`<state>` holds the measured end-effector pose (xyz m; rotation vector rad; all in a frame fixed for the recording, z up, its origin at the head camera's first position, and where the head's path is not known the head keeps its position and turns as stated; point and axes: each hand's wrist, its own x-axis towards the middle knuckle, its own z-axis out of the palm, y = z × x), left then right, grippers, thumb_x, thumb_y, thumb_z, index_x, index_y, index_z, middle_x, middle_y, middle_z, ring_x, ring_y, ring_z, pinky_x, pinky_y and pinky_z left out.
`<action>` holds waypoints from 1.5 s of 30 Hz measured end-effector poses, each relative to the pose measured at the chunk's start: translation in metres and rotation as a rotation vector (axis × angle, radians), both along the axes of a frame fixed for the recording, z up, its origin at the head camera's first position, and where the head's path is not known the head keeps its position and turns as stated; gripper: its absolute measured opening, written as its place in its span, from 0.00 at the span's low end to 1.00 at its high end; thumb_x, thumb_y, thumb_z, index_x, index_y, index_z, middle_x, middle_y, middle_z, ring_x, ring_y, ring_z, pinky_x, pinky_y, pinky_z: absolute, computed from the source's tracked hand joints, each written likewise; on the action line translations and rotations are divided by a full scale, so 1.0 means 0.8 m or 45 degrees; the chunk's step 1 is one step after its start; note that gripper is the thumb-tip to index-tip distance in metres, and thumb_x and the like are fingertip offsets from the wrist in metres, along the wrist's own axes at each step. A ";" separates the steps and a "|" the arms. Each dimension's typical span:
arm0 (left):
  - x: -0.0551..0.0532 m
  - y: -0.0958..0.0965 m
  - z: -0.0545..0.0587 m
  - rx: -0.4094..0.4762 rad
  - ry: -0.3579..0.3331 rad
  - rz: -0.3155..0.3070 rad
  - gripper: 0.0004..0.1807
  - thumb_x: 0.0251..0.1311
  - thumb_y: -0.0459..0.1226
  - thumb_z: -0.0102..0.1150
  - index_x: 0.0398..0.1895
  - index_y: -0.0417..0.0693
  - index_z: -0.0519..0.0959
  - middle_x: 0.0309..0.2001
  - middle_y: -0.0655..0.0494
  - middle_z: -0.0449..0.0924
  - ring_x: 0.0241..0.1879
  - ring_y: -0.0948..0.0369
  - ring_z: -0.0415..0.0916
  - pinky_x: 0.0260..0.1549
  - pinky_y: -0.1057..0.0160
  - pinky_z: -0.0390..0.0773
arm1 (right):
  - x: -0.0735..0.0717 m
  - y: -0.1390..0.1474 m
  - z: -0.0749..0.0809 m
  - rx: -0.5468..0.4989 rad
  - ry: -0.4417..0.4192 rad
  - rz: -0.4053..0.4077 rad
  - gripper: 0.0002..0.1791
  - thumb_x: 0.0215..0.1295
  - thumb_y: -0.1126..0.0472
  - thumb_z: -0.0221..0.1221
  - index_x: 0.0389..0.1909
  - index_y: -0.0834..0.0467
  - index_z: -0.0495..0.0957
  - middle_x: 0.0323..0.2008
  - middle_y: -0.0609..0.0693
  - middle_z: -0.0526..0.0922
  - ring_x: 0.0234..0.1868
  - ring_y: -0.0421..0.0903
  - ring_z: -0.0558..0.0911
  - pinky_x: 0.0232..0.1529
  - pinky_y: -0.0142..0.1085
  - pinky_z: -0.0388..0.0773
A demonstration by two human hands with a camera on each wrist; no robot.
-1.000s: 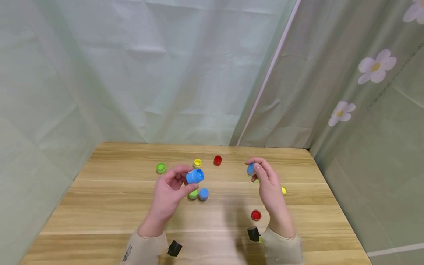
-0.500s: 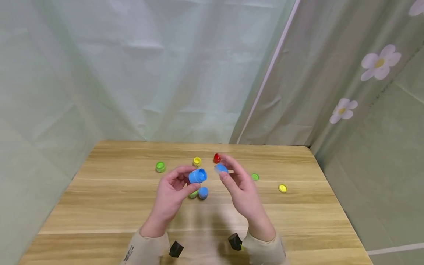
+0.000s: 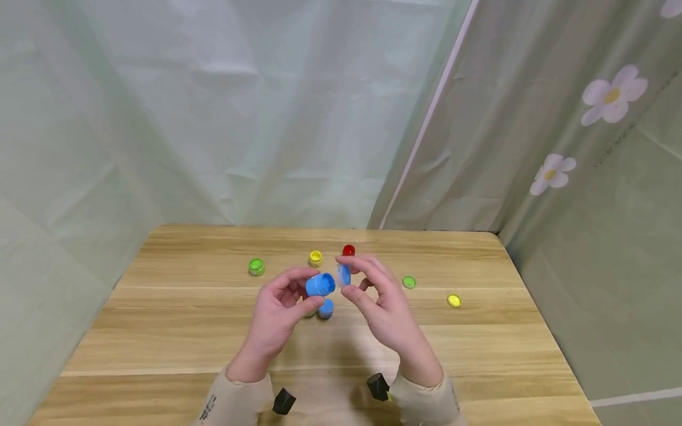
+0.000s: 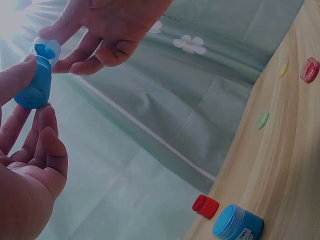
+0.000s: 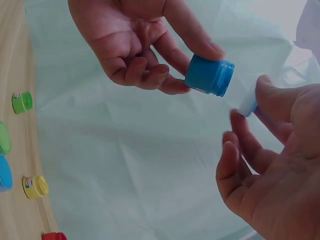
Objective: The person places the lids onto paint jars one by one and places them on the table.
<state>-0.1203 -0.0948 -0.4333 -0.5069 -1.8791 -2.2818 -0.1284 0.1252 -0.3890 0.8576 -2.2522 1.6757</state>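
Above the table, my left hand grips an uncapped blue paint jar between thumb and fingers. The jar lies tilted on its side, its mouth facing right, with blue paint showing inside. My right hand pinches a blue lid by its edge, held on edge just off the jar's mouth. A narrow gap between lid and jar shows in the right wrist view. From the left wrist, the lid overlaps the jar's mouth.
Open green, yellow and red jars stand toward the back. A capped blue jar and a partly hidden green one are below my left hand. Green, yellow and red lids lie to the right.
My right hand has come left with the blue lid, from the right side to beside the jar's mouth, and the lid has turned on edge. My left hand has shifted only slightly right.
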 end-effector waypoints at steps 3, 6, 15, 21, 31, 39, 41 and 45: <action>0.000 0.000 0.000 -0.004 -0.010 -0.007 0.21 0.63 0.23 0.72 0.59 0.29 0.80 0.49 0.53 0.83 0.42 0.59 0.77 0.46 0.68 0.82 | 0.001 0.000 0.002 0.091 0.044 -0.008 0.23 0.77 0.66 0.63 0.69 0.50 0.80 0.61 0.45 0.82 0.62 0.47 0.77 0.51 0.41 0.80; 0.000 0.001 0.002 -0.008 -0.015 -0.010 0.22 0.64 0.24 0.72 0.60 0.29 0.80 0.49 0.52 0.83 0.43 0.59 0.77 0.47 0.67 0.82 | 0.002 0.000 0.006 0.176 0.101 -0.022 0.23 0.77 0.65 0.63 0.70 0.51 0.79 0.62 0.45 0.82 0.63 0.47 0.77 0.52 0.44 0.82; -0.001 0.001 0.001 -0.028 -0.040 0.000 0.21 0.63 0.24 0.72 0.59 0.32 0.81 0.49 0.52 0.83 0.43 0.57 0.76 0.46 0.67 0.82 | 0.004 -0.002 0.003 0.312 0.240 -0.034 0.24 0.76 0.64 0.64 0.70 0.51 0.78 0.65 0.43 0.81 0.66 0.48 0.74 0.59 0.46 0.77; 0.000 0.001 0.001 -0.035 -0.012 -0.013 0.20 0.64 0.23 0.71 0.58 0.32 0.81 0.49 0.53 0.83 0.42 0.58 0.76 0.45 0.67 0.82 | 0.006 -0.003 0.002 0.338 0.272 -0.030 0.23 0.76 0.64 0.64 0.69 0.51 0.79 0.66 0.43 0.80 0.69 0.48 0.74 0.70 0.48 0.70; 0.001 0.001 0.002 -0.064 -0.032 -0.006 0.20 0.63 0.24 0.72 0.58 0.37 0.83 0.50 0.53 0.84 0.43 0.56 0.78 0.46 0.65 0.81 | 0.009 -0.003 0.004 0.372 0.265 -0.038 0.22 0.77 0.63 0.64 0.69 0.50 0.80 0.65 0.44 0.78 0.68 0.47 0.72 0.67 0.48 0.72; 0.001 0.000 0.001 -0.067 -0.030 -0.008 0.20 0.63 0.24 0.73 0.58 0.37 0.83 0.51 0.54 0.85 0.43 0.56 0.78 0.45 0.65 0.81 | 0.009 -0.005 0.005 0.381 0.300 -0.030 0.22 0.75 0.65 0.65 0.68 0.50 0.81 0.64 0.45 0.78 0.68 0.49 0.72 0.69 0.48 0.71; 0.000 0.000 0.000 -0.066 -0.029 -0.010 0.20 0.63 0.24 0.72 0.58 0.36 0.83 0.51 0.54 0.85 0.42 0.56 0.78 0.45 0.65 0.81 | 0.008 -0.005 0.005 0.379 0.321 -0.034 0.22 0.75 0.66 0.65 0.67 0.51 0.81 0.64 0.45 0.79 0.68 0.50 0.72 0.69 0.48 0.71; 0.000 0.000 0.000 -0.071 -0.037 -0.012 0.19 0.64 0.25 0.72 0.58 0.36 0.83 0.50 0.54 0.85 0.42 0.56 0.78 0.45 0.65 0.81 | 0.007 -0.005 0.004 0.374 0.357 -0.040 0.22 0.74 0.67 0.65 0.66 0.52 0.82 0.64 0.46 0.80 0.67 0.51 0.73 0.68 0.48 0.71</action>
